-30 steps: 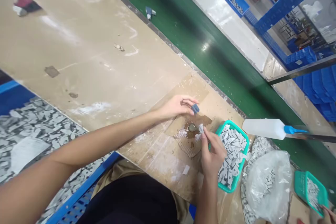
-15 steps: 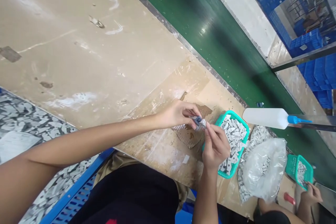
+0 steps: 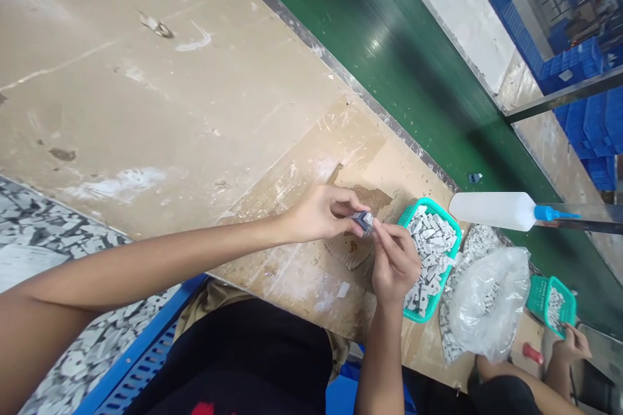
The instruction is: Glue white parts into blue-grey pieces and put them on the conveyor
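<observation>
Over the worktable, my left hand [image 3: 326,213] pinches a small dark grey plastic part [image 3: 360,221] between thumb and fingers. Against that part, the fingertips of my right hand [image 3: 395,260] are closed on a small white piece [image 3: 370,220]. The white piece meets the grey part at its right end; how deep it sits is hidden by my fingers. Right beside my right hand stands a turquoise basket [image 3: 458,245] full of small white and grey plastic pieces. Beneath my hands lies a torn brown patch of cardboard [image 3: 351,253].
A white bottle with a blue nozzle [image 3: 491,210] lies beyond the basket. Nearby are a clear plastic bag [image 3: 511,298], a green conveyor belt [image 3: 389,58] with a small dark part [image 3: 475,177], and a co-worker's hand [image 3: 574,345] at a smaller turquoise basket [image 3: 538,295].
My right hand has moved slightly left, bringing the white piece closer against the grey part. The dark part on the belt has shifted a little left and up in view.
</observation>
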Demonstrator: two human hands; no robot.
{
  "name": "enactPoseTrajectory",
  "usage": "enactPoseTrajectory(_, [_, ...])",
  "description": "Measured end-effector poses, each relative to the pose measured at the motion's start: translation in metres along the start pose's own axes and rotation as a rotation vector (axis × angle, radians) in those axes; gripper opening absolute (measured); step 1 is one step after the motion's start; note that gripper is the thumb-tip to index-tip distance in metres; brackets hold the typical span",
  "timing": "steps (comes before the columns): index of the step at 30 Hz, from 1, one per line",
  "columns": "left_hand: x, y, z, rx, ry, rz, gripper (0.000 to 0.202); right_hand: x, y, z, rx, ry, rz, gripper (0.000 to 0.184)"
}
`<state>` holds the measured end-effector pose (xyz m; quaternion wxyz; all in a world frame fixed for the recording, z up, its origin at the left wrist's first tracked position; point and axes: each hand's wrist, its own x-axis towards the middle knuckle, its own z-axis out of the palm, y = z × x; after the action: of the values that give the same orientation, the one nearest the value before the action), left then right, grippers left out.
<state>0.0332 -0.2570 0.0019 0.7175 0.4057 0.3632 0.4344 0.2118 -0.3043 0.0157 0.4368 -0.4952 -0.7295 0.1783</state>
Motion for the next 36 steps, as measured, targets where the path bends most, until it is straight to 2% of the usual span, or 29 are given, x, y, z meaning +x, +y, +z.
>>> enactPoseTrajectory(7, [-0.001,0.000,0.001,-0.018,0.012,-0.043,0.018,0.001,0.000,0.000,-0.005,-0.050,0.050,0.037])
enactPoseTrajectory(17, [0.000,-0.001,-0.003,-0.002,0.052,-0.052,0.017,0.003,-0.002,0.007,-0.003,-0.140,-0.006,0.039])
enactPoseTrajectory(20, [0.004,-0.002,-0.005,0.065,0.061,-0.028,0.019,0.007,-0.002,0.008,-0.015,-0.172,-0.002,0.041])
enactPoseTrajectory(23, [0.009,0.001,-0.010,0.096,0.039,0.032,0.031,0.009,-0.003,0.007,-0.034,-0.205,0.071,0.043])
enactPoseTrajectory(25, [0.011,0.004,-0.014,-0.016,-0.019,-0.002,0.037,0.007,-0.003,0.005,-0.031,-0.135,0.112,0.045])
enactPoseTrajectory(28, [0.013,0.008,-0.021,-0.293,-0.095,-0.187,0.026,0.001,0.000,0.002,0.012,0.121,0.195,0.040])
enactPoseTrajectory(31, [0.015,0.008,-0.027,-0.534,-0.088,-0.316,0.014,-0.002,0.003,-0.001,0.091,0.363,0.335,0.031])
enactPoseTrajectory(36, [0.019,0.001,-0.030,-0.645,-0.044,-0.342,0.012,0.002,0.003,-0.011,0.216,0.633,0.587,0.034])
